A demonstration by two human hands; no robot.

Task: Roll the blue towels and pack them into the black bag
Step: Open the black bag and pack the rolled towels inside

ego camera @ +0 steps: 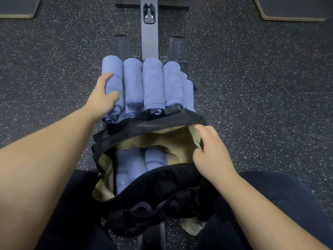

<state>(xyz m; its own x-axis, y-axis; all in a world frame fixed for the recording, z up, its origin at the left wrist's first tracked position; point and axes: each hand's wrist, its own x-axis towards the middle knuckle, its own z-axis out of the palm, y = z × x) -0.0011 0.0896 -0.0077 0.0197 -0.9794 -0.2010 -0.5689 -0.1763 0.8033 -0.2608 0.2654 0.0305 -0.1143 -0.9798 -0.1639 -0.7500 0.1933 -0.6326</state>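
Here the left hand fingers grasp a soft, light rolled blue terry towel mid-roll; right hand fingers pinch the black fabric bag rim.

Bag open between person's thighs, on floor. Two rolled towels inside bag, side by side, toward its left. Row of rolled towels just beyond bag, stacked over lower rolls. Left hand on leftmost roll. Right hand at bag's right rim. Machine rail behind row.
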